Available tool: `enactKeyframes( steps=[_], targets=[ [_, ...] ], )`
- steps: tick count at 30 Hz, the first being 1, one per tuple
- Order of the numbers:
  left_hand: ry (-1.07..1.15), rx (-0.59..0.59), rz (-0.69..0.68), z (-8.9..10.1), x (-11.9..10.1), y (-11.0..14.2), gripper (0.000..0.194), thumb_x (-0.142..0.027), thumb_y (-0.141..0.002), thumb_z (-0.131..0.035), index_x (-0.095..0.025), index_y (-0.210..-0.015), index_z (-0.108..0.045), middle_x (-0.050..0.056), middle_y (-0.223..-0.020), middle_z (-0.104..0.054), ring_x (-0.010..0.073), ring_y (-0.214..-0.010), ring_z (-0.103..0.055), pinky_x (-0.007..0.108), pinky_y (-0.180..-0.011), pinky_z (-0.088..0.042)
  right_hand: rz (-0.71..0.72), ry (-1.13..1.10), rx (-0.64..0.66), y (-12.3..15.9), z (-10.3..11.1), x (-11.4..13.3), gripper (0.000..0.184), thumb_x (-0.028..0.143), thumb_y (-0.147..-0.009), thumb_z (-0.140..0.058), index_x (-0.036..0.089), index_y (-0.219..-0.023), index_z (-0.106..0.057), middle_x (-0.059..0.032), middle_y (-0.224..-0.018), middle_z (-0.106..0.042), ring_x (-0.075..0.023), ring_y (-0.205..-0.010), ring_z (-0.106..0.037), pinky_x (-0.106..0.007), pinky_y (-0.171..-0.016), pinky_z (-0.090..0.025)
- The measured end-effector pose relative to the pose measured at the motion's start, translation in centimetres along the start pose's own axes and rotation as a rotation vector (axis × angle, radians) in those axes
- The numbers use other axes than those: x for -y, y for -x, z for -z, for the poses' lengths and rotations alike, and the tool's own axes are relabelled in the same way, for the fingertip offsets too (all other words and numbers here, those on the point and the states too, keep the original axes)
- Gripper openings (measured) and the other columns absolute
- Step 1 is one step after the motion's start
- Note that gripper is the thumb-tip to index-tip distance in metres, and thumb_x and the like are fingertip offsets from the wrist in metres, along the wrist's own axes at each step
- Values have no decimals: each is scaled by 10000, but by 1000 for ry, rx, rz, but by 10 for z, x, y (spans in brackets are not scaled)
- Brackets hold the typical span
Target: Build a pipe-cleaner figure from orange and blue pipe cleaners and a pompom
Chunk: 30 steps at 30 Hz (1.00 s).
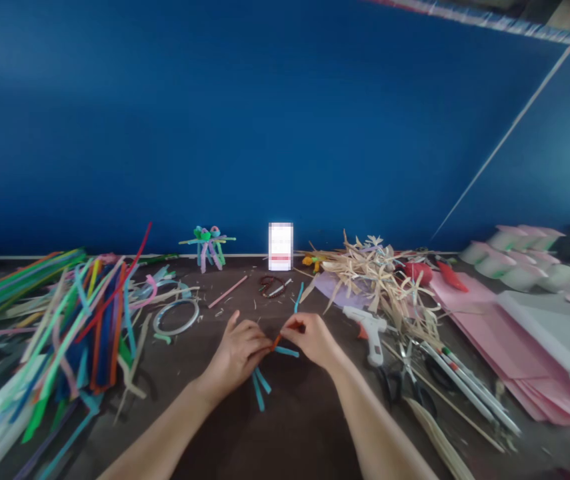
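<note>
Blue pipe cleaners (287,351) joined with a short orange pipe cleaner (277,342) are held between my two hands above the dark table. My left hand (242,350) is closed on the blue part, whose loose ends hang below the palm. My right hand (309,339) pinches near the orange piece, and a blue end sticks up past its fingers. How the pieces join is hidden by the fingers. Beyond my hands lie a pink stick (228,291) and a brown beaded bracelet (271,287).
Left: piled pipe cleaners (107,320) and a silver ring (177,317). Back: a pipe-cleaner figure (208,247) and a bright, blurred-out upright panel (281,247). Right: a glue gun (371,330), scissors (407,373), dry straw-like strips (365,270) and pink sheets (489,333). A blue wall (265,133) stands behind.
</note>
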<state>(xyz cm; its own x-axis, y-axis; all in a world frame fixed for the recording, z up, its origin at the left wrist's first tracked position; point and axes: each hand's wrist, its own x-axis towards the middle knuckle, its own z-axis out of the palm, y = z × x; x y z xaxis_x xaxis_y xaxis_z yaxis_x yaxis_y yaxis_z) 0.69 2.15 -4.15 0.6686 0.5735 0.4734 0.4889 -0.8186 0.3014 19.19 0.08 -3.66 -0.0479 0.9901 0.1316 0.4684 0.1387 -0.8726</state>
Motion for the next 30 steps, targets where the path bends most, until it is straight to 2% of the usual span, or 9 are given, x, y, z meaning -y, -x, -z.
enactKeyframes(
  steps=[3,6,10,16,20,26,30],
  targets=[
    [45,-28,27,1,0,0,144,-224,-818,-482,-231,-788,-623,-24,-727,-647,134,-774,-554,432,-971,-156,-22,-40,53,-2,1,-4,173,275,-725,-561,141,-644,-637,13,-559,-587,-101,-529,-493,-188,-509,-348],
    [29,-57,110,0,2,1,147,-242,-818,-476,-232,-800,-622,-19,-735,-647,139,-742,-566,434,-951,-187,-35,-6,69,0,-1,-6,181,256,-734,-533,142,-627,-625,23,-530,-563,-91,-501,-469,-183,-488,-324],
    [0,-109,225,-6,4,3,153,-262,-811,-479,-227,-790,-626,-1,-746,-654,161,-734,-573,449,-920,-226,-10,75,106,4,-9,-6,156,224,-737,-515,160,-644,-622,25,-528,-579,-88,-467,-476,-183,-478,-320],
    [15,-173,303,-13,9,4,181,-293,-802,-477,-220,-800,-643,17,-737,-653,166,-720,-571,440,-900,-269,43,106,139,8,-22,-1,259,245,-788,-463,174,-581,-602,22,-488,-563,-99,-453,-499,-188,-481,-333],
    [26,-160,314,-14,10,4,193,-287,-806,-471,-219,-851,-646,24,-751,-654,172,-730,-575,449,-902,-278,99,198,124,11,-25,3,254,215,-812,-422,179,-642,-608,11,-540,-582,-107,-508,-530,-184,-503,-337],
    [83,-120,288,-12,6,3,203,-288,-813,-465,-215,-865,-647,31,-755,-656,164,-723,-577,454,-912,-289,101,392,148,13,-24,9,238,186,-828,-383,180,-850,-620,-45,-767,-659,-156,-708,-606,-203,-603,-363],
    [128,-51,325,-7,2,2,216,-322,-811,-464,-229,-893,-641,30,-795,-654,176,-756,-577,491,-924,-266,81,407,132,13,-24,6,263,177,-835,-351,170,-833,-614,-58,-753,-657,-160,-708,-610,-205,-602,-369]
  ],
)
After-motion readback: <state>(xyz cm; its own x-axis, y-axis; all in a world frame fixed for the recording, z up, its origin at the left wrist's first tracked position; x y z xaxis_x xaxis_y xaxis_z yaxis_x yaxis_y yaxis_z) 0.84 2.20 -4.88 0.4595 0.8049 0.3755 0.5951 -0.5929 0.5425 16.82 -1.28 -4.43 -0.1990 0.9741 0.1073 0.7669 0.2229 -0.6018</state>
